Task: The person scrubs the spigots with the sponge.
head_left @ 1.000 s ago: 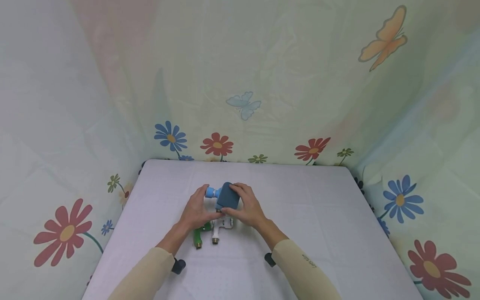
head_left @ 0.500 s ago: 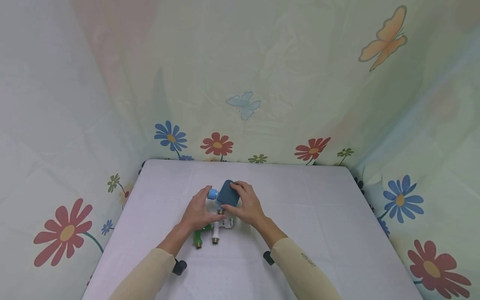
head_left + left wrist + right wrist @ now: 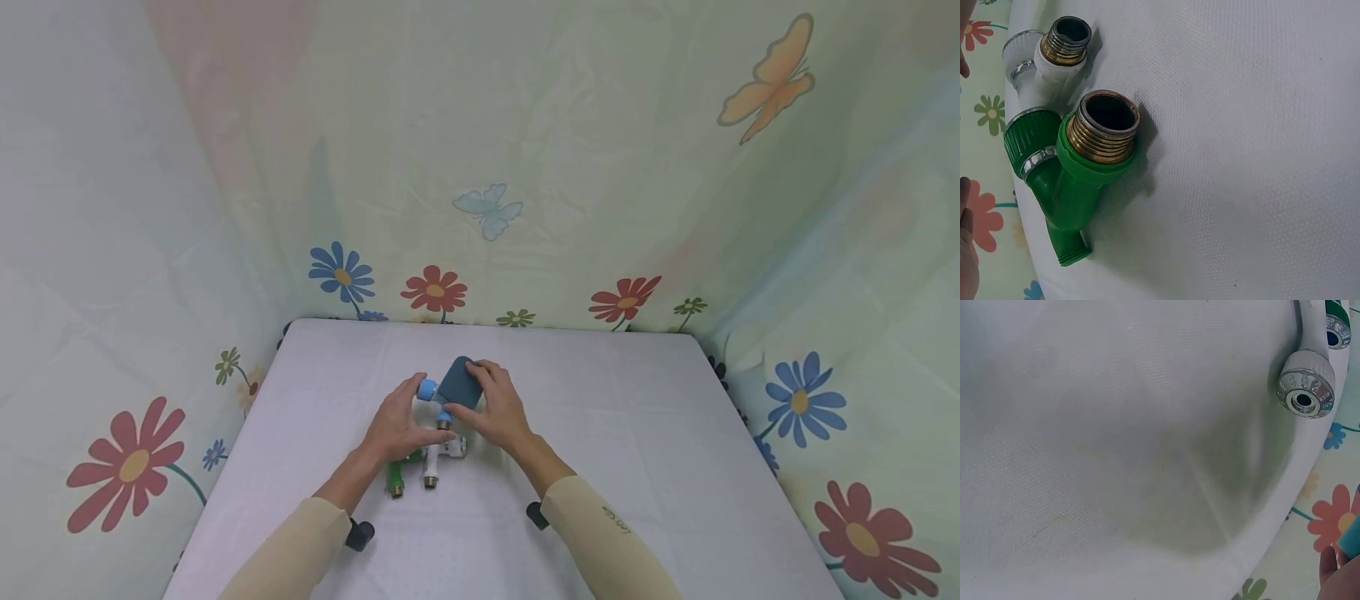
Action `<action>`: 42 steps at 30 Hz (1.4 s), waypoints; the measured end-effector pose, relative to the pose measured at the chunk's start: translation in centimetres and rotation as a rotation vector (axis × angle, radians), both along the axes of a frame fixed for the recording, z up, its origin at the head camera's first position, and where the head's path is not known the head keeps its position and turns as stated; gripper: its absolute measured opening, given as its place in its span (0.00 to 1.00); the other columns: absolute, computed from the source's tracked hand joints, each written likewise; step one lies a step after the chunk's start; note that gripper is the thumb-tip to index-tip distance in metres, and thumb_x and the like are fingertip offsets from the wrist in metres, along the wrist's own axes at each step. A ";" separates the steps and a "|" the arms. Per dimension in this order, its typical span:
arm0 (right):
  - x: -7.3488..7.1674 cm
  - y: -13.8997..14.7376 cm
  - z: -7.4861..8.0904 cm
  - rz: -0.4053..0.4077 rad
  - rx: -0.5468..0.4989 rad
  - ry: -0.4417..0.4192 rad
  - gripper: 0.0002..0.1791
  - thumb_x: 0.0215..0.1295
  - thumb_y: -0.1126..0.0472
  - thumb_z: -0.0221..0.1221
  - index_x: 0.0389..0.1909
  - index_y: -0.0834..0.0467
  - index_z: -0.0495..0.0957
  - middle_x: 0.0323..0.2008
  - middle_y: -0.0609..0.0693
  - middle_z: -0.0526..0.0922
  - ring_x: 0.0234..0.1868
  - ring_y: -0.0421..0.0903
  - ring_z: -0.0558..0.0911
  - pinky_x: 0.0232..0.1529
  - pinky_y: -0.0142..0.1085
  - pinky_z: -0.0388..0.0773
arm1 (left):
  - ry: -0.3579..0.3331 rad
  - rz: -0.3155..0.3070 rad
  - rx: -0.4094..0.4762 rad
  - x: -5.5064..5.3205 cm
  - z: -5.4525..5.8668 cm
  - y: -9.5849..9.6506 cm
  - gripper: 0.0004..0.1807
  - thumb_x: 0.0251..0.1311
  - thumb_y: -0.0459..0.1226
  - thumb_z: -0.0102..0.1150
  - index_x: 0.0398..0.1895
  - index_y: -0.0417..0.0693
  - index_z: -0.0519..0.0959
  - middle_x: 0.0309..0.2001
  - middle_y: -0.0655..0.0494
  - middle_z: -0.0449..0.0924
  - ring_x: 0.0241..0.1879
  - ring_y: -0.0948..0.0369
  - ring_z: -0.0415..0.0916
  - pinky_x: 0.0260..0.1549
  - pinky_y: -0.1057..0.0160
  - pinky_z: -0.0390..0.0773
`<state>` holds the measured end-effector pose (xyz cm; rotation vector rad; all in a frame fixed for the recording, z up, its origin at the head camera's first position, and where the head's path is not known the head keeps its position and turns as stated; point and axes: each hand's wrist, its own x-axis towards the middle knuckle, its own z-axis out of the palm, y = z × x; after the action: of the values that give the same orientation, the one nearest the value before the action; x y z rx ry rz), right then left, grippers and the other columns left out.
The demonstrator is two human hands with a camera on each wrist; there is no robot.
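Note:
In the head view my left hand (image 3: 395,423) holds a light-blue tap (image 3: 427,389) with a brass threaded end, its index finger by the blue knob and its thumb by the thread. My right hand (image 3: 501,408) grips a flat dark-blue pad (image 3: 461,384) with rounded corners, held against the tap and hiding its middle. I cannot tell whether the pad is cloth or sponge. Below the hands, a white tap (image 3: 431,467) and a green tap (image 3: 396,479) lie side by side on the table. Only fingers show in the left wrist view; the right wrist view catches part of the right hand (image 3: 1341,578).
A white-covered table (image 3: 637,467) spreads around the hands. Behind it and on both sides hangs a curtain (image 3: 570,167) printed with flowers and butterflies. Dark devices (image 3: 360,535) are strapped at both wrists.
The pad and right hand have shifted slightly up and to the right, uncovering more of the blue tap's lower end. The left hand has moved slightly right. The white and green taps have stayed put.

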<state>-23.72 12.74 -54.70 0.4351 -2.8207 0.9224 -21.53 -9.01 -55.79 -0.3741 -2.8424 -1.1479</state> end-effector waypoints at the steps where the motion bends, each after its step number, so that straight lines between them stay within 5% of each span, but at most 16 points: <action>1: 0.0 0.0 0.1 -0.007 0.002 0.000 0.49 0.58 0.31 0.69 0.76 0.49 0.67 0.75 0.54 0.67 0.74 0.56 0.68 0.70 0.55 0.75 | -0.003 -0.002 0.010 0.0 0.0 0.0 0.63 0.41 0.62 0.82 0.80 0.52 0.61 0.78 0.50 0.65 0.77 0.46 0.64 0.70 0.38 0.71; 21: -0.6 0.3 -0.2 -0.152 0.064 0.059 0.51 0.59 0.29 0.67 0.77 0.52 0.67 0.73 0.57 0.68 0.72 0.57 0.70 0.70 0.53 0.75 | -0.020 -0.064 0.060 -0.1 -0.3 0.1 0.61 0.42 0.61 0.82 0.79 0.54 0.62 0.75 0.50 0.70 0.75 0.48 0.67 0.68 0.37 0.73; 33: -0.9 0.4 -0.1 -0.235 0.060 -0.011 0.51 0.60 0.28 0.66 0.76 0.53 0.67 0.73 0.60 0.67 0.71 0.60 0.70 0.68 0.57 0.75 | -0.036 -0.073 0.026 0.0 0.0 0.2 0.62 0.41 0.60 0.83 0.80 0.54 0.62 0.77 0.50 0.67 0.76 0.47 0.66 0.70 0.38 0.71; 42: -1.0 1.0 -0.2 -0.320 -0.104 0.021 0.50 0.60 0.33 0.68 0.76 0.55 0.65 0.72 0.60 0.68 0.70 0.59 0.69 0.67 0.57 0.76 | 0.006 -0.039 0.036 0.1 0.2 0.0 0.63 0.41 0.62 0.82 0.80 0.54 0.61 0.76 0.49 0.69 0.74 0.47 0.69 0.67 0.38 0.74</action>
<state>-24.73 13.77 -54.94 -0.0201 -2.6959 0.9789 -21.45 -8.98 -55.58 -0.4324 -2.8174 -1.2006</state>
